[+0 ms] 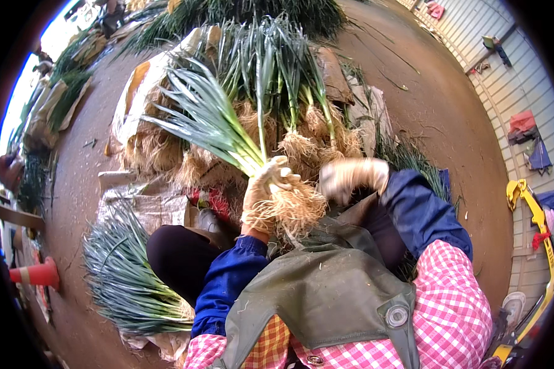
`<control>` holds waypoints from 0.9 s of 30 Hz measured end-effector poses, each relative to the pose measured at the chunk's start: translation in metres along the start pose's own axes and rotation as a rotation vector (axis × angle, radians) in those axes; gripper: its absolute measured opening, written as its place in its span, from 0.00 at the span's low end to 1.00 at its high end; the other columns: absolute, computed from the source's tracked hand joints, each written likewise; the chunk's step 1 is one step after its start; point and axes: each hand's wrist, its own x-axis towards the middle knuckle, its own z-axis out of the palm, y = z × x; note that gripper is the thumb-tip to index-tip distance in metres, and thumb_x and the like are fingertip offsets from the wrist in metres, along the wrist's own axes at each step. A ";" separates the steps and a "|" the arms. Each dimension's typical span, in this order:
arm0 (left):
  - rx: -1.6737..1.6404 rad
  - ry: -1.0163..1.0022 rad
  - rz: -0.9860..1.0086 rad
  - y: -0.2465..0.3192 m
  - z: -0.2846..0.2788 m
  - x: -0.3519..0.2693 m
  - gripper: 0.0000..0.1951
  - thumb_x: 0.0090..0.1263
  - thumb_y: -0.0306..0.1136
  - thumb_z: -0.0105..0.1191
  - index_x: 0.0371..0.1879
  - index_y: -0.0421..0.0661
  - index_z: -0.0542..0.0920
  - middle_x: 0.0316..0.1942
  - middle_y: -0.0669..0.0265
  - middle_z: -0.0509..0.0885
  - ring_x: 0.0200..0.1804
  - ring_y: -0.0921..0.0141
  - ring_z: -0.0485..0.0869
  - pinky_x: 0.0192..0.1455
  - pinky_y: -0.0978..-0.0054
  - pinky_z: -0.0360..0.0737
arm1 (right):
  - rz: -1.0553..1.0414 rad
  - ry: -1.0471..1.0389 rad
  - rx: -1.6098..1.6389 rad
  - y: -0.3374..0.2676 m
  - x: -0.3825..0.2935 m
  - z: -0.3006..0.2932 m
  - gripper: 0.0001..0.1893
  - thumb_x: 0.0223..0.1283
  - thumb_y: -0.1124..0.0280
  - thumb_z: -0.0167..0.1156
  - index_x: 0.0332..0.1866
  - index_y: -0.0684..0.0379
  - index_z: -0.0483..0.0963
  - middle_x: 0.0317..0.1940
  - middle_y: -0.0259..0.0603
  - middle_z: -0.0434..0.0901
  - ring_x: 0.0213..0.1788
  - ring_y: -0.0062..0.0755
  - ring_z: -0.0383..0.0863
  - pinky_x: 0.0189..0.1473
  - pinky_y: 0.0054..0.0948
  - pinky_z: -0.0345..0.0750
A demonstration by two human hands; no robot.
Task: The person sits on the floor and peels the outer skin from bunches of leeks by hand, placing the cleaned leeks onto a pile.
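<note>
In a pale work glove, my left hand (263, 198) grips a bunch of green onions (233, 133) just above the roots (298, 205). The leaves fan out to the upper left, and the stringy tan roots point right. My right hand (351, 177), also gloved and blurred, is just right of those roots; its fingers and whether they hold anything are unclear. Beyond both hands lies a large heap of green onions (277, 60), its matted roots facing me. Another pile of green onions (124, 276) lies on the floor to my left, leaves outward.
Woven sacks (143, 207) lie on the brown floor (461, 138) by my knees. More onion heaps (69, 97) stand at the upper left, where a person's hand (10, 173) shows at the edge. An orange cone (39, 275) is at left, a yellow metal arm (538, 221) at right near the corrugated wall.
</note>
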 end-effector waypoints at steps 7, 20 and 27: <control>-0.011 0.024 -0.121 -0.023 -0.029 0.020 0.16 0.68 0.33 0.55 0.52 0.39 0.77 0.36 0.60 0.83 0.36 0.63 0.84 0.39 0.65 0.84 | 0.105 0.701 0.095 0.095 0.027 -0.033 0.14 0.60 0.58 0.58 0.36 0.59 0.79 0.31 0.45 0.83 0.33 0.38 0.84 0.34 0.41 0.78; -0.024 0.020 -0.068 -0.012 -0.022 0.006 0.15 0.70 0.32 0.53 0.53 0.38 0.76 0.39 0.60 0.82 0.39 0.63 0.84 0.41 0.67 0.84 | -0.431 0.553 1.056 0.057 0.048 -0.025 0.14 0.65 0.65 0.57 0.46 0.65 0.79 0.35 0.29 0.82 0.34 0.18 0.78 0.39 0.18 0.75; 0.071 0.112 -0.027 -0.021 -0.031 0.006 0.14 0.68 0.31 0.54 0.49 0.38 0.78 0.37 0.58 0.84 0.37 0.63 0.85 0.39 0.68 0.85 | -0.285 0.437 0.825 0.064 0.061 0.001 0.10 0.63 0.62 0.60 0.38 0.58 0.77 0.22 0.26 0.76 0.18 0.14 0.70 0.20 0.16 0.65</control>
